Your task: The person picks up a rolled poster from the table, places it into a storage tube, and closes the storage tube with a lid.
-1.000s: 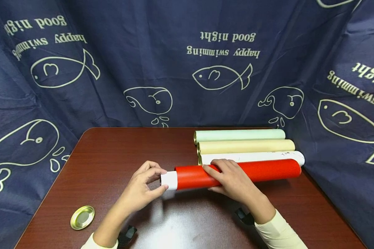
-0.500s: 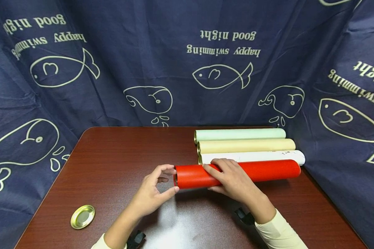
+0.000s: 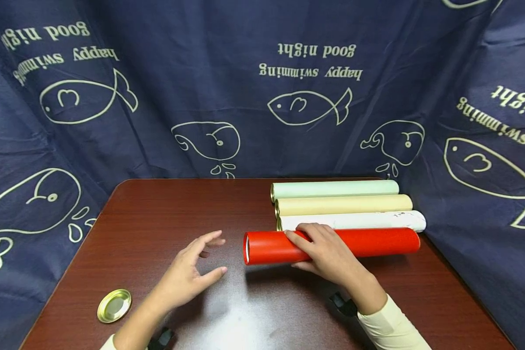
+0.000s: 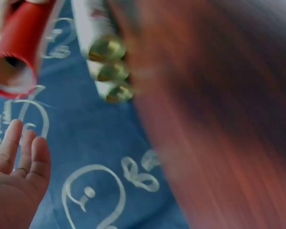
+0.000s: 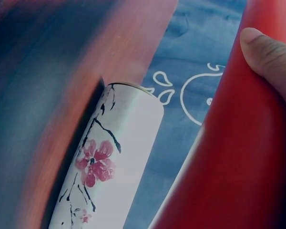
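My right hand [image 3: 328,255] grips a red cardboard tube [image 3: 376,242] from above near its middle and holds it over the table. The tube's left end is uncapped, and a pale rim shows just inside it; in the left wrist view the white edge of a roll [image 4: 12,88] lies within that mouth. To the left of the mouth, apart from it, my left hand [image 3: 183,274] hangs with fingers spread and nothing in it. A round gold metal lid [image 3: 114,306] lies on the table at the left. In the right wrist view my thumb [image 5: 271,57] presses along the red side.
Behind the red tube lie a white tube [image 3: 358,221] with a flower print, a cream tube [image 3: 345,205] and a mint tube [image 3: 337,188], side by side with gold-capped ends. A dark blue printed curtain [image 3: 227,87] surrounds the brown table [image 3: 179,204].
The white roll that stuck out of the red tube has gone inside, pushed by my left hand. That hand has since drawn back left. My right hand keeps its grip.
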Demonstrator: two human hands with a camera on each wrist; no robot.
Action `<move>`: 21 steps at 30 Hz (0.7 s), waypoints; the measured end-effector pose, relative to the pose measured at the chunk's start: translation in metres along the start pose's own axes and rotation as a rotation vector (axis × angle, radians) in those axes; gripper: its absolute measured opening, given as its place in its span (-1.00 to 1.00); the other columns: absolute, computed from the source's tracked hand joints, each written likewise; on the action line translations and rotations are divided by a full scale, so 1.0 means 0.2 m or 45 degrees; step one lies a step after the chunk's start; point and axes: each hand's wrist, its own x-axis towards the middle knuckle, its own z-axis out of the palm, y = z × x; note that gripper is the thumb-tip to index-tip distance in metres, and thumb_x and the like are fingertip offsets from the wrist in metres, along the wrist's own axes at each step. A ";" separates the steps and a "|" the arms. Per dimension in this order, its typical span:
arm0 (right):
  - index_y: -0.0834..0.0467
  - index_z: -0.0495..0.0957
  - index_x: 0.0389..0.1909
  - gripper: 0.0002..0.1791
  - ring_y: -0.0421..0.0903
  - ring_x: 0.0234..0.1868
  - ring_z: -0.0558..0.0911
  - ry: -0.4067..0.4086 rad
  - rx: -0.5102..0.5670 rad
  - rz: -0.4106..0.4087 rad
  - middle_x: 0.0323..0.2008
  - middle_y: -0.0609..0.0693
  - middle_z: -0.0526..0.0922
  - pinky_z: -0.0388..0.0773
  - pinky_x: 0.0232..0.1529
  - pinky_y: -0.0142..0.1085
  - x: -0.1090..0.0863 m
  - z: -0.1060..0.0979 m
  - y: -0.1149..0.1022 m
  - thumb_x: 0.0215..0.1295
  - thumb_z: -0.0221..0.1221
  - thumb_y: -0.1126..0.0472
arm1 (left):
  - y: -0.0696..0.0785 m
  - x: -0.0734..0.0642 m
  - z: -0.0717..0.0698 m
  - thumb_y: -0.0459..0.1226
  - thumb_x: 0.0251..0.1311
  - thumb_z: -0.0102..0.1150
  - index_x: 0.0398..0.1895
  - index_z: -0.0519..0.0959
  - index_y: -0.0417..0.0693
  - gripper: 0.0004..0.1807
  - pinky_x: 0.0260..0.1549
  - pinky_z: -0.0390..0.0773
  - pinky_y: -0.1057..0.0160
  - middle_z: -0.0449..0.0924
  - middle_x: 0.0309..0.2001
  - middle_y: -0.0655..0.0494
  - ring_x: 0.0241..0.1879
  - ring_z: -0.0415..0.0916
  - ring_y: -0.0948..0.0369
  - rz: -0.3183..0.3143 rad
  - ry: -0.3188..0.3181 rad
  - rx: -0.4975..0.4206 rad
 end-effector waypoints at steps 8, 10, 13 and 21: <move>0.01 0.44 0.26 -0.18 0.12 0.01 0.55 0.000 0.013 0.015 0.00 0.12 0.52 0.50 0.03 0.04 -0.01 0.02 0.00 -0.06 0.52 -0.10 | -0.19 -0.25 -0.31 -0.35 -0.10 0.57 0.32 0.41 -0.02 -0.18 -0.12 0.52 0.37 0.64 -0.02 0.21 -0.04 0.56 0.26 -0.131 0.001 0.180; 0.01 0.45 0.25 -0.17 0.13 0.00 0.55 0.013 0.021 0.018 -0.01 0.12 0.52 0.50 0.02 0.05 -0.01 0.02 0.00 -0.09 0.54 -0.09 | -0.23 -0.30 -0.37 -0.34 -0.07 0.56 0.31 0.42 -0.02 -0.21 -0.10 0.49 0.44 0.65 -0.04 0.15 -0.03 0.56 0.29 -0.223 0.000 0.150; 0.01 0.45 0.24 -0.16 0.14 -0.01 0.56 0.030 0.033 0.016 -0.02 0.13 0.52 0.50 0.00 0.06 -0.01 0.02 0.00 -0.12 0.55 -0.06 | -0.29 -0.38 -0.43 -0.32 -0.06 0.56 0.30 0.42 -0.06 -0.22 -0.09 0.47 0.52 0.65 -0.04 0.04 -0.04 0.59 0.22 -0.298 -0.028 0.138; 0.01 0.44 0.25 -0.16 0.13 -0.04 0.55 0.014 0.030 0.025 -0.01 0.12 0.51 0.51 0.00 0.04 -0.01 0.01 0.01 -0.10 0.55 -0.06 | -0.46 -0.56 -0.53 -0.09 -0.32 0.67 0.02 0.62 -0.04 -0.30 -0.05 0.22 0.65 0.62 -0.11 0.22 -0.09 0.52 0.24 -0.171 -0.122 0.517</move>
